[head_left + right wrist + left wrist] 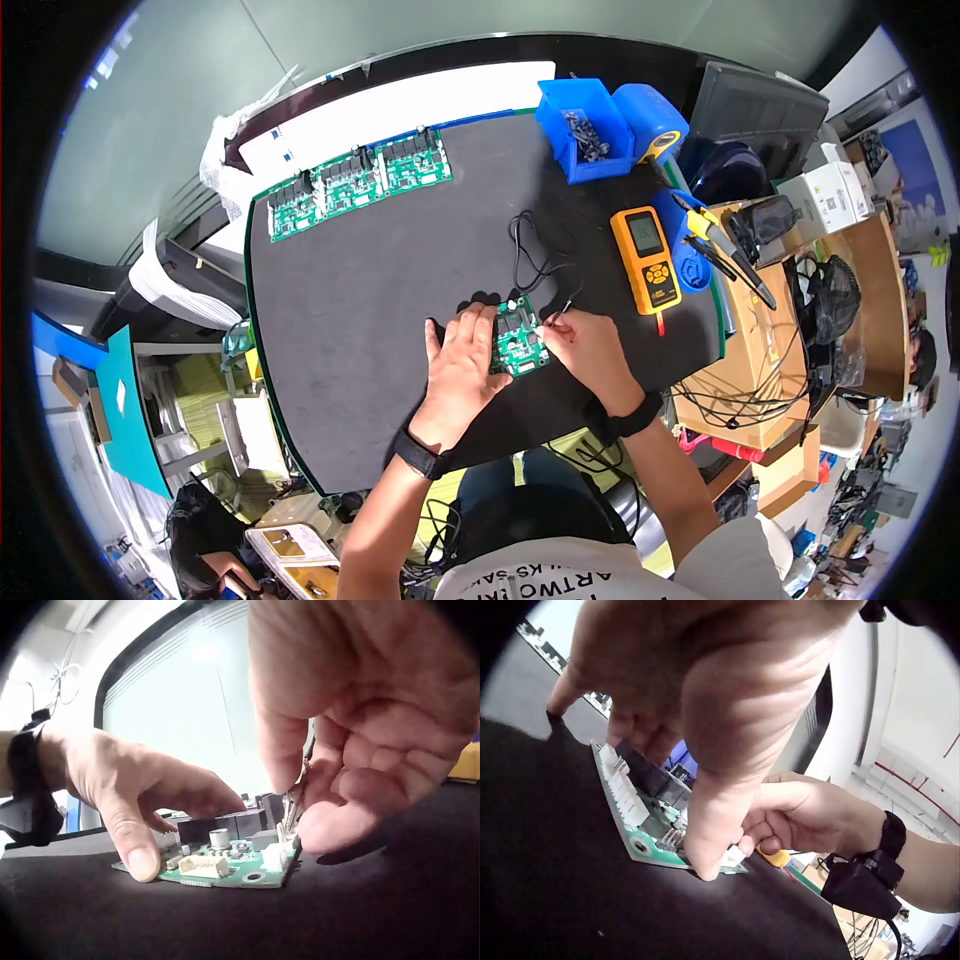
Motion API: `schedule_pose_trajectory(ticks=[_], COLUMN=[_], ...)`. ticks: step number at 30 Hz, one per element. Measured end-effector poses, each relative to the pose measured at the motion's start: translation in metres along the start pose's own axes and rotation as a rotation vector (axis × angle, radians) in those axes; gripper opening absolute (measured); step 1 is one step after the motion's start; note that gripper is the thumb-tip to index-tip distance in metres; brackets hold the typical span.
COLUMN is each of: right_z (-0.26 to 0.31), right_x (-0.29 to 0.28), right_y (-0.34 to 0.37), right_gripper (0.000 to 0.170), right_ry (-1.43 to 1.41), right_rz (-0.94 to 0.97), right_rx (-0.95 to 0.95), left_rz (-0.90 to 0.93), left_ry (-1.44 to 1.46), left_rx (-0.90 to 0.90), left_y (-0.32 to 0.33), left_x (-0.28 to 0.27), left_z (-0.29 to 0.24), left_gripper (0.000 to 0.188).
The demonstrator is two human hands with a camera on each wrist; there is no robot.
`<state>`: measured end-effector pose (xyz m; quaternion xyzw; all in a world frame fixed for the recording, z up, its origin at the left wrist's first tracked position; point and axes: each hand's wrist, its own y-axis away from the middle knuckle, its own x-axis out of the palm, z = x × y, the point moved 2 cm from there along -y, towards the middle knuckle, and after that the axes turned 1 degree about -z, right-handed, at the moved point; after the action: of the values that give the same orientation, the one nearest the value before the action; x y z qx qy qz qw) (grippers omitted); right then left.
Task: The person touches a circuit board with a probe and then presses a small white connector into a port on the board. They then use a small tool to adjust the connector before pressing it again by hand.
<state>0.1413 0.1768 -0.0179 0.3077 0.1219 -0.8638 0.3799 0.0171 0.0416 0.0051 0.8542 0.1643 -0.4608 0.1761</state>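
Observation:
A green circuit board (519,354) with black relays and white connectors lies on the dark mat in front of the person. My left hand (461,352) holds it from the left; in the left wrist view the thumb (714,825) presses near a corner while the fingers reach the opposite end. My right hand (585,345) is at the board's right edge. Between its thumb and fingers it pinches a small metal clip (298,789) with a dark end, the tip right at the white connector pins. The curled fingers partly hide the clip.
Several similar boards (360,183) stand in a row at the mat's back left. A blue bin (587,130) of small dark parts is at the back right. An orange handheld meter (646,260) lies right of the hands; a thin black cable (522,258) loops behind the board.

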Motion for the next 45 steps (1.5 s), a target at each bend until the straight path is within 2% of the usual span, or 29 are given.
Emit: schedule_pose_trajectory(ticks=[3, 6, 16, 19, 27, 31, 34, 36, 45], right_z=[0.006, 0.004, 0.002, 0.004, 0.004, 0.007, 0.01, 0.005, 0.005], right_x=[0.0, 0.002, 0.003, 0.0, -0.001, -0.002, -0.007, -0.008, -0.009], right_y=[0.006, 0.01, 0.004, 0.002, 0.007, 0.016, 0.035, 0.046, 0.05], right_gripper=[0.019, 0.019, 0.022, 0.021, 0.02, 0.019, 0.018, 0.018, 0.017], right_ry=[-0.096, -0.097, -0.073, 0.025, -0.046, -0.016, 0.091, -0.07, -0.084], right_rz=[-0.059, -0.107, -0.063, -0.024, -0.106, -0.104, -0.011, -0.07, -0.046], right_rx=[0.1, 0.093, 0.119, 0.15, -0.002, 0.015, 0.062, 0.085, 0.124], left_rz=[-0.012, -0.022, -0.06, -0.067, -0.04, -0.037, -0.041, -0.04, 0.041], left_ry=[0.014, 0.03, -0.009, -0.017, -0.128, -0.2, -0.134, -0.116, -0.085], left_rx=[0.014, 0.018, 0.04, 0.062, 0.132, 0.15, 0.171, 0.17, 0.104], left_y=[0.0, 0.002, 0.003, 0.005, 0.001, 0.009, 0.024, 0.03, 0.029], left_x=[-0.001, -0.001, 0.005, 0.004, 0.003, 0.004, 0.009, 0.012, 0.009], left_z=[0.0, 0.001, 0.004, 0.003, 0.002, -0.003, -0.01, -0.014, -0.019], left_gripper=[0.087, 0.087, 0.086, 0.086, 0.09, 0.088, 0.088, 0.088, 0.089])
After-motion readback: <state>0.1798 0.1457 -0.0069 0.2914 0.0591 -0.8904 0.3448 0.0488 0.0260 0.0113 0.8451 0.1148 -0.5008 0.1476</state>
